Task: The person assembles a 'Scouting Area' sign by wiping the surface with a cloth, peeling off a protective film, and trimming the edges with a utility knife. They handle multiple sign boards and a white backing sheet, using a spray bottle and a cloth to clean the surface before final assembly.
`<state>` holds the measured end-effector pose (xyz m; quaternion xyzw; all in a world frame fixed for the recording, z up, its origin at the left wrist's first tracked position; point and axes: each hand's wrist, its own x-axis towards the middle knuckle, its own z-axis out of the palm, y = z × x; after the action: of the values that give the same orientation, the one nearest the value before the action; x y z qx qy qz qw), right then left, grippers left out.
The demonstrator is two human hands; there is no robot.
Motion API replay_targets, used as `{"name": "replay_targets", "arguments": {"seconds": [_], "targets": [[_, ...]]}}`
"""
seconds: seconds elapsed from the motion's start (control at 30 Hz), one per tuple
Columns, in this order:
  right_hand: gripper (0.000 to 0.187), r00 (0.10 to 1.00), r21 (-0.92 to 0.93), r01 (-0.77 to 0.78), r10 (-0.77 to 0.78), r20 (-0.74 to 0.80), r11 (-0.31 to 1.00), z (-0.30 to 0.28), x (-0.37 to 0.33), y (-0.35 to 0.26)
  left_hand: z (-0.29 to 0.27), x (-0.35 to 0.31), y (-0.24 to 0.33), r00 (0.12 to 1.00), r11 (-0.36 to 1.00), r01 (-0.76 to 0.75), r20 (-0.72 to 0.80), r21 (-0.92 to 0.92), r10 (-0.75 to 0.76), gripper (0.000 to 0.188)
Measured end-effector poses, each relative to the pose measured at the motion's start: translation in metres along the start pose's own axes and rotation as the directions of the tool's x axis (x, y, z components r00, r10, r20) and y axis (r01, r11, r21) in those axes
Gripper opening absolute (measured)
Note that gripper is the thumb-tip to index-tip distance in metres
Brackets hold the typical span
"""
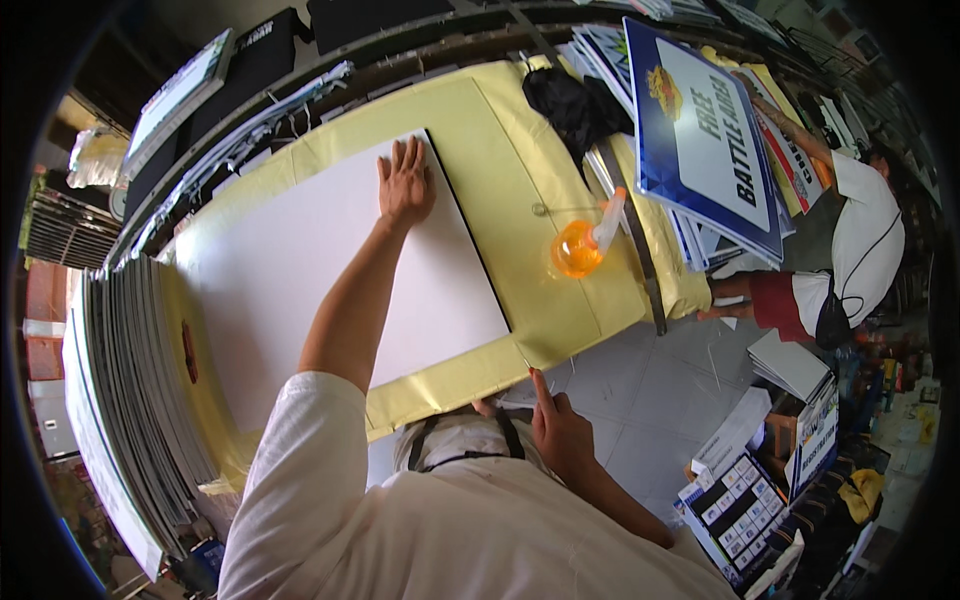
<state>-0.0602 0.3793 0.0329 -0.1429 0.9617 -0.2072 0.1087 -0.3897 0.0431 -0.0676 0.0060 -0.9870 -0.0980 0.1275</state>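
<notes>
A large white board [290,260] lies flat on a yellow-covered table [500,140]. My left hand [407,185] is pressed open on the board near its far right corner, fingers spread. At the table's near edge, just past the board's near right corner, my right hand [563,428] is closed with the index finger stretched forward. A thin blade of what looks like a cutter knife [528,363] shows at that fingertip; its handle is hidden in the hand. A dark edge runs along the board's right side.
A spray bottle [580,248] of orange liquid stands right of the board. Stacked boards [140,380] line the table's left side. Printed signs [700,130] pile up at the far right, where another person [865,220] stands. Boxes and panels [735,500] sit at lower right.
</notes>
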Motion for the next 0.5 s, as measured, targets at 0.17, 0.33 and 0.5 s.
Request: {"name": "replay_targets", "arguments": {"seconds": [0.17, 0.33, 0.5], "targets": [[0.071, 0.942, -0.145, 0.071, -0.114, -0.315, 0.987, 0.006, 0.087, 0.008, -0.003, 0.001, 0.000, 1.000, 1.000, -0.019, -0.008, -0.008, 0.019, 0.062], [0.073, 0.902, -0.350, 0.148, -0.271, -0.335, 0.925, 0.026, 0.191, 0.002, -0.004, 0.001, 0.002, 0.998, 0.998, -0.036, -0.047, -0.046, 0.034, 0.061], [0.044, 0.830, -0.466, 0.248, -0.434, -0.349, 0.849, 0.001, 0.177, -0.005, -0.007, -0.005, 0.003, 0.998, 0.998, -0.028, -0.057, -0.054, 0.025, 0.061]]}}
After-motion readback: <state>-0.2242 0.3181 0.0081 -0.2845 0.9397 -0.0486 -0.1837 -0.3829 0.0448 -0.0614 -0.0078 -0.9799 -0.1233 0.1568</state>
